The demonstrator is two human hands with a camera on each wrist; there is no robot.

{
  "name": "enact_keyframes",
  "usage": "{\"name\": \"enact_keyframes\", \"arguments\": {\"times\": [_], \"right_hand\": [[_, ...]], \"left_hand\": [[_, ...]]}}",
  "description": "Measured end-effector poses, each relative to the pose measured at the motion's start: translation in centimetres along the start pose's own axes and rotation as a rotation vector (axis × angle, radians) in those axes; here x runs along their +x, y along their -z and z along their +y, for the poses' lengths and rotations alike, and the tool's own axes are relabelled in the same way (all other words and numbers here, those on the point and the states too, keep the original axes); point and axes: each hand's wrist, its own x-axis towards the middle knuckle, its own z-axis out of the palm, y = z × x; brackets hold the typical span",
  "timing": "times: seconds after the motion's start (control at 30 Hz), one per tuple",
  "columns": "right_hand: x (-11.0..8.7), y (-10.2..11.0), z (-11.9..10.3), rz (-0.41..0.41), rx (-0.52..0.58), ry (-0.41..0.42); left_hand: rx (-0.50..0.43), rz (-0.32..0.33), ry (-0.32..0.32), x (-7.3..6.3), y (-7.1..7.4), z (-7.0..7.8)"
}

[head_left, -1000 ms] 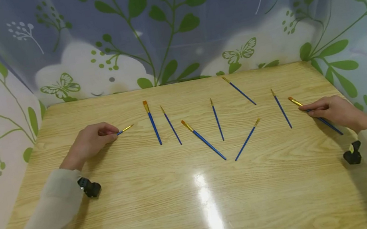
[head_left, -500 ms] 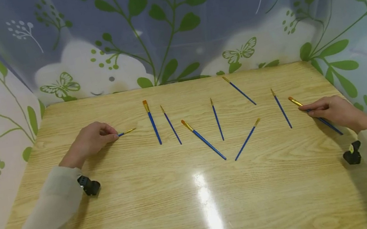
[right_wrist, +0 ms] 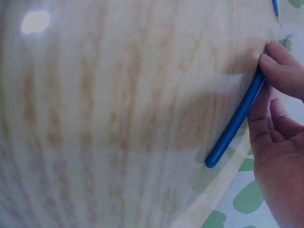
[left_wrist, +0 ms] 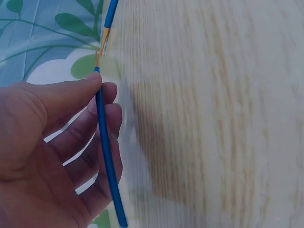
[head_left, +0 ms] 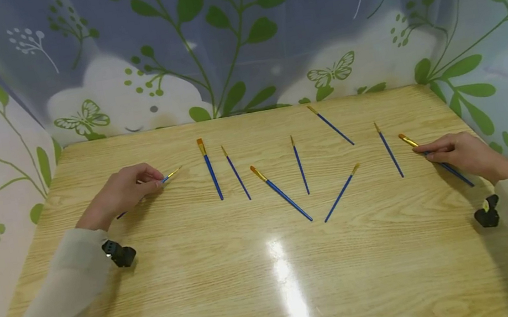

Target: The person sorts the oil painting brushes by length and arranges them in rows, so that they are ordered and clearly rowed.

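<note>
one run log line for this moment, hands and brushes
left hand: pinches thin blue-handled paintbrush | right hand: pinches thicker blue-handled paintbrush | between hands: seven paintbrushes lying on wood-grain table

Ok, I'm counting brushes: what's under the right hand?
One brush, pinched by the right hand; both its ends show in the head view. The hand there covers part of its middle and some table.
</note>
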Motion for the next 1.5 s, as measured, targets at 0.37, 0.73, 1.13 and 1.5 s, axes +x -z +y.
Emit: {"name": "enact_keyframes", "arguments": {"times": [0.37, 0.73, 1.13, 1.5], "right_hand": [[-0.1, 0.2, -0.2, -0.020, -0.008, -0.021], [0.0, 0.2, -0.1, -0.024, 0.006, -0.019], [0.1, 0.1, -0.1, -0.006, 0.001, -0.023], [0.1, 0.0, -0.2, 0.009, 0.003, -0.009]], "left_hand": [[-0.094, -0.082, 0.033, 0.0, 0.4, 0.3], [-0.271, -0.121, 0.019, 0.5, -0.4, 1.4], [-0.435, -0.115, 0.019, 1.9, -1.9, 3.1], [-0.486, -0.117, -0.045, 2.5, -3.1, 5.3]]}}
